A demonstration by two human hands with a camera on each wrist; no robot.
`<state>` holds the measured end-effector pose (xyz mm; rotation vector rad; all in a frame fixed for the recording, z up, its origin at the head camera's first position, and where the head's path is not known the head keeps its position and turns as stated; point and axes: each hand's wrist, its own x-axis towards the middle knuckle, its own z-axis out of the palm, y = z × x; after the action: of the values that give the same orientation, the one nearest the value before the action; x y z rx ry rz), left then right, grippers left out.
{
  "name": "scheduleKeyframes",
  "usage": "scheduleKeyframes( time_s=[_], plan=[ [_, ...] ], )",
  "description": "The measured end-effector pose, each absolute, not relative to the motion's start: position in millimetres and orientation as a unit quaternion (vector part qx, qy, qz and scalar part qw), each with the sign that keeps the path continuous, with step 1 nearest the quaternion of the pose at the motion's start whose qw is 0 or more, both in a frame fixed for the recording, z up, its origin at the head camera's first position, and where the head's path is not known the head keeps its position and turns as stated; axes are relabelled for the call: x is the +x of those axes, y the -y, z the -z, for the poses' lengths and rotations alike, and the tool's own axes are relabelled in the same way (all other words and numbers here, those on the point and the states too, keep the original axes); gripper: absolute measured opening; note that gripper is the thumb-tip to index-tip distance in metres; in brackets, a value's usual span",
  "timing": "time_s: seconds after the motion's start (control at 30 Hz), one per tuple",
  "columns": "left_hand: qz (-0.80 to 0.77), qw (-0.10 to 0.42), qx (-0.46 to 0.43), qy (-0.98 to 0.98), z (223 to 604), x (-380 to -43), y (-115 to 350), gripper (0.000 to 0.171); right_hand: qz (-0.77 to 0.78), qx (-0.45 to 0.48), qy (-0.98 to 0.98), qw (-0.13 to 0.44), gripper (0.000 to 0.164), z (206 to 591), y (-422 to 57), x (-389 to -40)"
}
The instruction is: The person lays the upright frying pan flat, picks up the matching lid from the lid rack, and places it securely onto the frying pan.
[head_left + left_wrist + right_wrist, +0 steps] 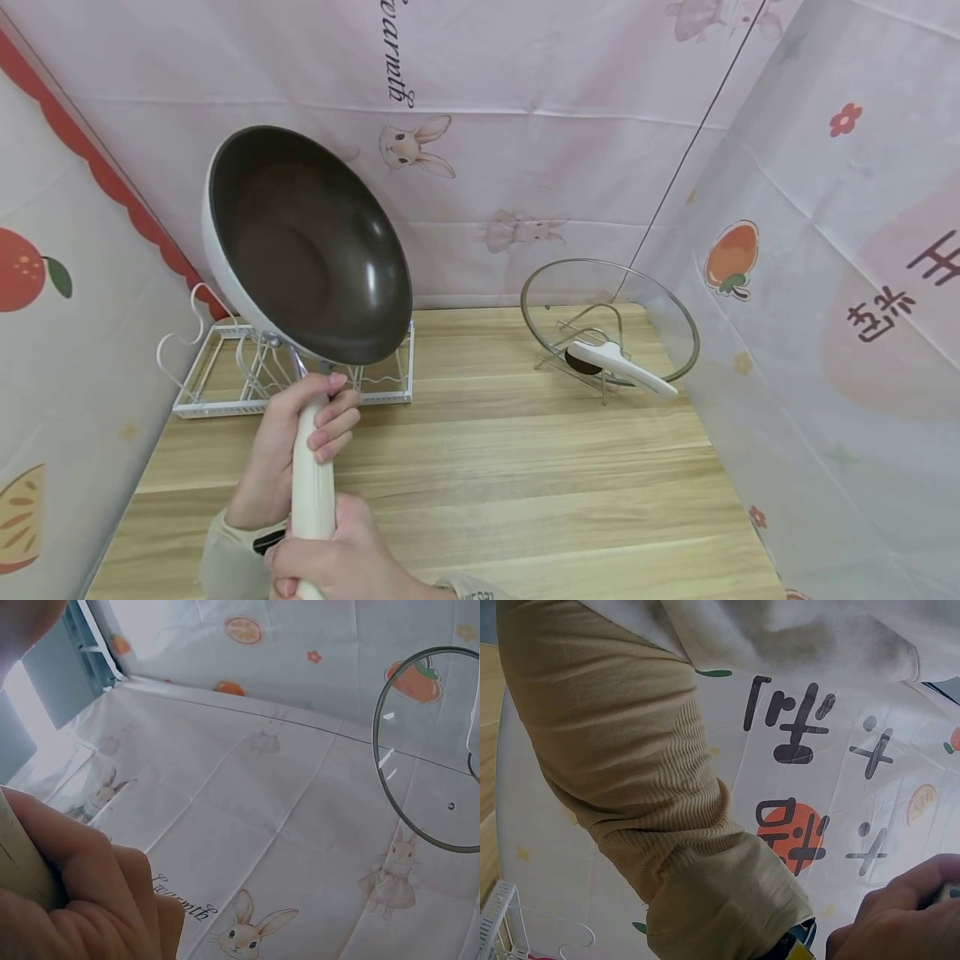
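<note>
A deep frying pan [300, 250], dark inside and pale outside, is held up at the left, its inside facing the head camera. Near the pan's rim my left hand [288, 437] grips the upper part of the cream handle [313, 487]. Lower down, my right hand [348, 554] wraps round the same handle near its end. In the left wrist view, curled fingers [105, 889] close round the cream handle [22, 862]. A hand [904, 922] shows at the lower right corner of the right wrist view, with most of its grip out of frame.
Below and behind the pan stands a white wire rack [225, 408], partly hidden. At the back right, a glass lid [637, 312] with a white handle [618, 362] leans on a small wire stand [603, 396]. Printed cloth walls [525, 167] surround the wooden table [525, 483].
</note>
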<state>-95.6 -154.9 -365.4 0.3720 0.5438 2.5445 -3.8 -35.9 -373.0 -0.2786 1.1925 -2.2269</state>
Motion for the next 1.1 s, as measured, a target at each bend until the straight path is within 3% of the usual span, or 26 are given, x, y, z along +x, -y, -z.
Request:
scheduleKeyframes(
  time_s=[0.33, 0.57, 1.1],
  plan=[
    [-0.942, 0.256, 0.108, -0.188, 367.7, -94.9, 157.5, 0.025, 0.839, -0.126, -0.456, 0.269, 0.024, 376.0, 38.2, -3.2],
    [-0.945, 0.258, 0.104, -0.170, 368.1, -94.7, 158.4, 0.021, 0.836, -0.111, -0.459, 0.280, 0.025, 373.6, 37.4, -3.1],
    [-0.950, 0.268, 0.111, -0.120, 372.9, -96.8, 158.0, 0.025, 0.844, -0.099, -0.455, 0.267, 0.015, 376.0, 40.0, -4.1]
  ],
)
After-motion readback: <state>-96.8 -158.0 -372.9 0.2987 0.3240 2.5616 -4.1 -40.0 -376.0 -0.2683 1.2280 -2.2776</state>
